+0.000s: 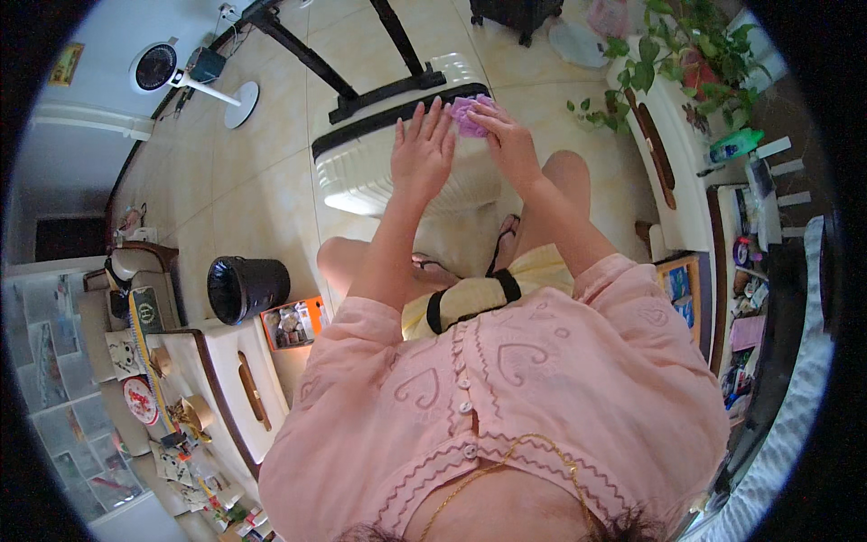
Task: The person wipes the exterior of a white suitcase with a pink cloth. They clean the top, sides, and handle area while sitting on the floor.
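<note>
A cream ribbed suitcase (pixel 350 173) with a black band round it stands on the floor in front of my knees. Its black telescopic handle (pixel 394 34) is pulled out and points away from me. My left hand (pixel 422 155) lies flat on the suitcase near the black band, fingers stretched out, holding nothing. Beside it, my right hand (pixel 508 144) presses a crumpled purple cloth (pixel 470 117) against the suitcase's right edge. The fingers curl over the cloth and hide part of it.
To the left are a black bin (pixel 248 287) and a white standing fan (pixel 242 105). A cabinet (pixel 248 384) with crowded shelves is at lower left. On the right, a white cabinet (pixel 652 149) carries a leafy plant (pixel 664 63) and a green bottle (pixel 736 144).
</note>
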Demonstrator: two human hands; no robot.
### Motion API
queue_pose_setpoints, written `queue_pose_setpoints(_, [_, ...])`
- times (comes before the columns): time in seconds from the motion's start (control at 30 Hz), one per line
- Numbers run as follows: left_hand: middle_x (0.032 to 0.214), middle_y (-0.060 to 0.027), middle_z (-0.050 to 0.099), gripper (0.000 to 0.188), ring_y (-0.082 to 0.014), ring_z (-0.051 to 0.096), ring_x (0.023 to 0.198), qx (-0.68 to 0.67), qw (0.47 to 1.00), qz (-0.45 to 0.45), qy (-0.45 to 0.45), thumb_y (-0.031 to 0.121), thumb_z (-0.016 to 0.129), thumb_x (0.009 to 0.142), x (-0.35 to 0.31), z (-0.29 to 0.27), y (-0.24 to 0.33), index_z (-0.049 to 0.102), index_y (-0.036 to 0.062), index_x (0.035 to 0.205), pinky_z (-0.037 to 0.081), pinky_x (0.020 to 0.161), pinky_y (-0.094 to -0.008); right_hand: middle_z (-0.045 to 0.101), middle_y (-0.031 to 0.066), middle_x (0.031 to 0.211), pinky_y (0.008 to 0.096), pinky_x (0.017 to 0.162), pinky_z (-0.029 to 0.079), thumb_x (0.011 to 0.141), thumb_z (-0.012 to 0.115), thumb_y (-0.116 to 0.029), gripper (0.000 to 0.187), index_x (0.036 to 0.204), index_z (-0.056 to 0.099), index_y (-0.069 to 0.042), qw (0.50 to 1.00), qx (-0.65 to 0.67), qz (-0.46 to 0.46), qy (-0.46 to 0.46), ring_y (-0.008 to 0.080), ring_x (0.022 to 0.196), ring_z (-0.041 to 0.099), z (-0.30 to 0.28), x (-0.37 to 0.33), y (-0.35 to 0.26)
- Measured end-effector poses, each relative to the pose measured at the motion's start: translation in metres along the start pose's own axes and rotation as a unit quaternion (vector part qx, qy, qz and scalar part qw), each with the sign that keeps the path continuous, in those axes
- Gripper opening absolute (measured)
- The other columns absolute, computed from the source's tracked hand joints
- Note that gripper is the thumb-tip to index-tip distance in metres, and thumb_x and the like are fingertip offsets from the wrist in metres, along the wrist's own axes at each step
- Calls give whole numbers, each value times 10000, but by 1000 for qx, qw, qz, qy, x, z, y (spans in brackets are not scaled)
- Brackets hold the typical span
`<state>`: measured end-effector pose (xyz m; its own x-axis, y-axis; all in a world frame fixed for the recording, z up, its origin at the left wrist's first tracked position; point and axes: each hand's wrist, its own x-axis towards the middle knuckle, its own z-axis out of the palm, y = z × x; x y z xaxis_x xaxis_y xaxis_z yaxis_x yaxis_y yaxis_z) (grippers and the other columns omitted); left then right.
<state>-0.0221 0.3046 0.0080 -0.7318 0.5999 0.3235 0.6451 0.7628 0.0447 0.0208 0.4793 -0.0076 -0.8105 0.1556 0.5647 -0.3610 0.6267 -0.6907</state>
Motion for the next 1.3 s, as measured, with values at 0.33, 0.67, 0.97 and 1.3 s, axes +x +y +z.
queue_pose_setpoints(0.33, [1506,-77,327,531,-249,245,1415,-8,990,-136,33,359,363,979,-29,-9,-39,360,89,1436,91,1136,-545,577,121,1269,394,1061,379,759,540,89,420,1142,632,-58,987,58,-44,-143,310,1270,467,-12,-51,-47])
queue_pose_setpoints(0.67, [1504,-41,341,512,-239,310,1387,33,978,-198,50,347,362,960,-52,-5,-53,389,148,1432,112,1127,-562,613,55,1118,396,923,430,792,607,-84,305,1090,653,-127,981,-90,-154,-71,268,1078,558,40,2,-70])
queue_pose_setpoints(0.97, [1498,-25,352,502,-236,319,1380,-6,981,-181,67,332,389,948,-61,-11,-52,403,171,1424,135,1126,-545,603,3,1059,382,891,445,729,617,-138,311,1028,672,-200,950,-176,-180,-184,225,1070,554,21,-29,-65])
queue_pose_setpoints(1.3, [1493,-31,360,500,-246,323,1377,1,981,-178,70,340,385,949,-61,-12,-53,415,163,1416,131,1125,-547,588,9,1028,389,890,445,768,595,-117,264,1002,671,-212,941,-223,-200,-158,219,1024,564,28,11,-80])
